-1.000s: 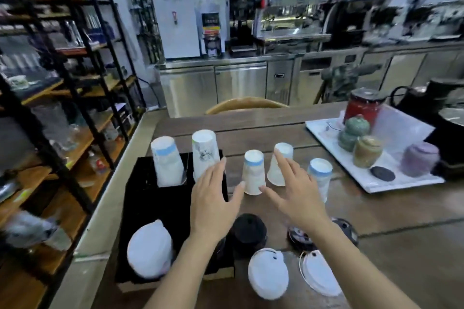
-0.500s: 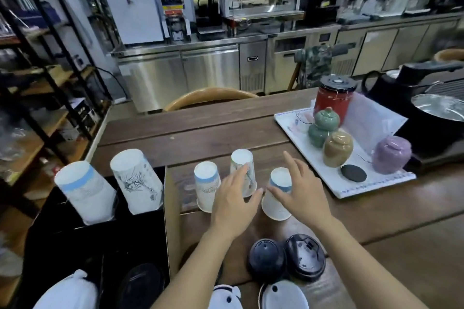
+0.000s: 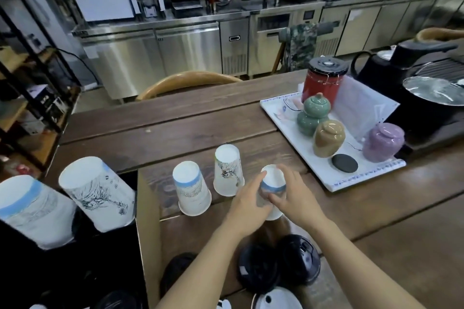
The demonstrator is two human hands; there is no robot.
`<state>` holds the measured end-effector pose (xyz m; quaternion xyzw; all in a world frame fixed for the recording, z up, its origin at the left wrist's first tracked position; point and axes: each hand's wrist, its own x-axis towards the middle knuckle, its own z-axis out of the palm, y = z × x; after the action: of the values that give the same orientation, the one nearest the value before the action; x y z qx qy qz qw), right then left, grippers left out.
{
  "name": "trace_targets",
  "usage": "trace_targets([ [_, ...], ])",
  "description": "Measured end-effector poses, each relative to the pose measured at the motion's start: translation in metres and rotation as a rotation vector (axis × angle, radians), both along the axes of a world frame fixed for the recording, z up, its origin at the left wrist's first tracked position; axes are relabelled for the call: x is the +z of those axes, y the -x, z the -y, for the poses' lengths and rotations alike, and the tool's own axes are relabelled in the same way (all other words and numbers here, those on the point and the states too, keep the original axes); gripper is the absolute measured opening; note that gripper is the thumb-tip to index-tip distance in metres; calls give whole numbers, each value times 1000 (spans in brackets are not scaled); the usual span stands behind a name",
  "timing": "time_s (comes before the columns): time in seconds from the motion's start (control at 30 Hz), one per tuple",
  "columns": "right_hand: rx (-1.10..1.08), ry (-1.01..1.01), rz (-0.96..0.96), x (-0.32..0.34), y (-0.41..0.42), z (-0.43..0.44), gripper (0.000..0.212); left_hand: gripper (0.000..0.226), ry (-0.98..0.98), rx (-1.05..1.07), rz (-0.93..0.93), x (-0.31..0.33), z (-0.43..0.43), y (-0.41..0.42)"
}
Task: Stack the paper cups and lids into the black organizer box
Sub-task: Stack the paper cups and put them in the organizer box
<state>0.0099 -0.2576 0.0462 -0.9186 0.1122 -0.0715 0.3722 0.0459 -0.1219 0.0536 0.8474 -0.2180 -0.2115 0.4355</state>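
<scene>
Three upturned paper cups stand on the wooden table. Both my hands hold the right one, a blue-banded cup [image 3: 272,179]: my left hand [image 3: 247,204] grips its left side, my right hand [image 3: 295,197] its right side. Left of it stand a sketch-printed cup [image 3: 228,170] and another blue-banded cup [image 3: 190,188]. The black organizer box [image 3: 105,258] sits at the lower left with two upturned cups in it, one blue-banded [image 3: 32,211], one sketch-printed [image 3: 99,193]. Two black lids [image 3: 258,267] [image 3: 298,258] lie near my forearms. A white lid [image 3: 276,300] shows at the bottom edge.
A white tray [image 3: 301,155] at the right carries a red canister [image 3: 324,80], green, tan and purple jars and a black stone. A black kettle and steel-lidded pot stand at far right. A wooden chair back [image 3: 188,80] is behind the table; shelving stands at left.
My view has shifted closer and rightward. Both hands moved from hovering near the cups to closing around the right blue-banded cup.
</scene>
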Motion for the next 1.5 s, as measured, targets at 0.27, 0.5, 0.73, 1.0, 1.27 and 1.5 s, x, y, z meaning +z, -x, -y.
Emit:
trace_targets([
  [0.27, -94, 154, 244, 21, -30, 5, 53, 67, 159, -18, 199, 26, 1, -26],
  [0.5, -168, 105, 615, 73, -64, -3, 46, 39, 440, 389, 253, 56, -11, -60],
  [0.73, -6, 66, 571, 64, -93, -31, 51, 46, 604, 715, -563, 38, -24, -92],
  [1.0, 270, 199, -23, 3, -109, -40, 49, 33, 337, 694, -624, 15, -19, -92],
  [1.27, 190, 118, -16, -19, -110, -52, 60, 24, 205, 781, 486, 36, -44, -82],
  [1.5, 98, 43, 0, -21, -109, -59, 56, 52, 294, 1034, -401, 10, -86, -101],
])
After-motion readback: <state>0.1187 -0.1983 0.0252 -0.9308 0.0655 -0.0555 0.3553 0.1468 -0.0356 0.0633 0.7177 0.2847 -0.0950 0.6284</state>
